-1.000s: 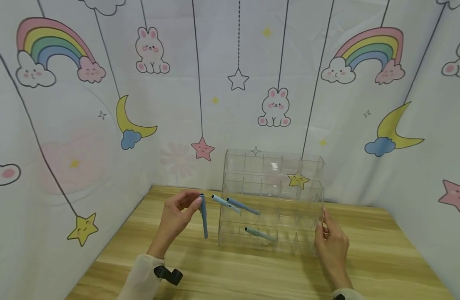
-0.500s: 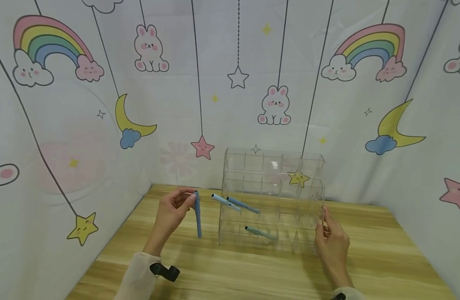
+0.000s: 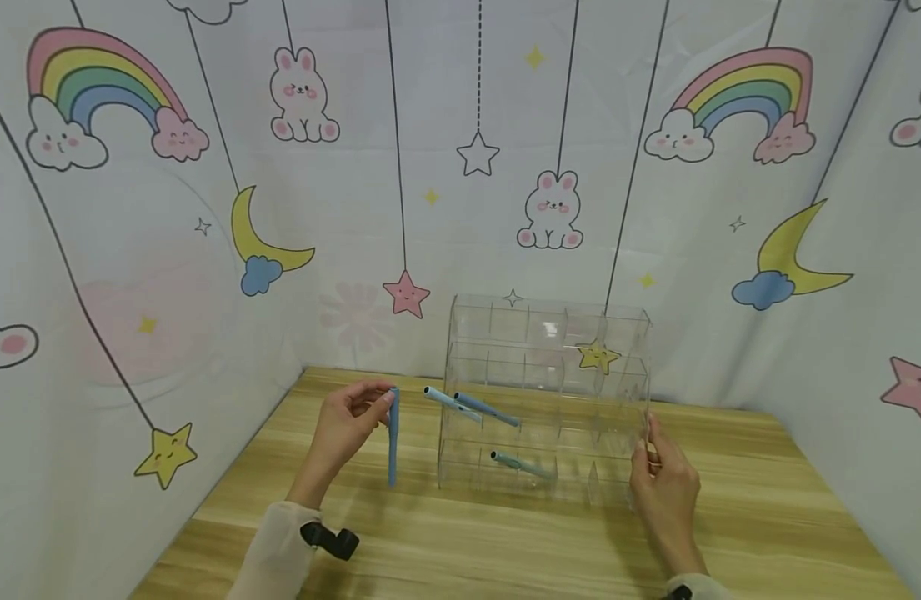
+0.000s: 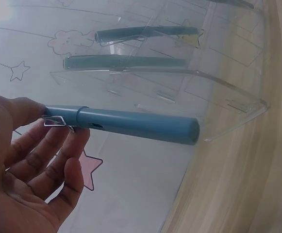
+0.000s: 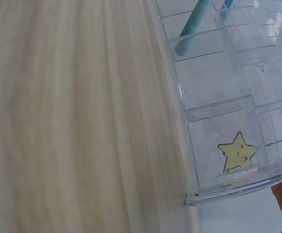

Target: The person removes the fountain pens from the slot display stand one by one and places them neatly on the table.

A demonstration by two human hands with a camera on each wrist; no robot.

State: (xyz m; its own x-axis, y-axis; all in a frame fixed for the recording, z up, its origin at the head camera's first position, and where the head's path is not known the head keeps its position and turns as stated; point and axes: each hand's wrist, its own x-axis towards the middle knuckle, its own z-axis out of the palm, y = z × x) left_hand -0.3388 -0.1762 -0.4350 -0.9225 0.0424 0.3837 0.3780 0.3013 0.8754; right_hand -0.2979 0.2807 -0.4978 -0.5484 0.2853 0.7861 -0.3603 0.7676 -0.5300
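A blue pen (image 3: pixel 392 446) with a metal clip hangs nearly upright from my left hand (image 3: pixel 347 423), which pinches its upper end between thumb and fingertips. Close up in the left wrist view, the pen (image 4: pixel 141 126) is apart from the rack's clear side panel. To its right stands a clear acrylic rack (image 3: pixel 546 333) divided into tiers of compartments. My right hand (image 3: pixel 666 483) grips the rack's right side edge. Tilted in the rack are a light blue pen (image 3: pixel 447 402), a darker blue pen (image 3: pixel 490 411) and, in the lowest tier, a green pen (image 3: pixel 520 464).
The rack stands on a wood-grain table (image 3: pixel 460 550). White cloth (image 3: pixel 355 208) printed with cartoons surrounds the table at the back and sides. A black strap (image 3: pixel 331 542) sits on my left sleeve (image 3: pixel 280 542).
My left hand has shifted a little left, away from the rack, with the blue pen. That pen now hangs straighter, its lower end slightly lower. The right hand and rack look unmoved.
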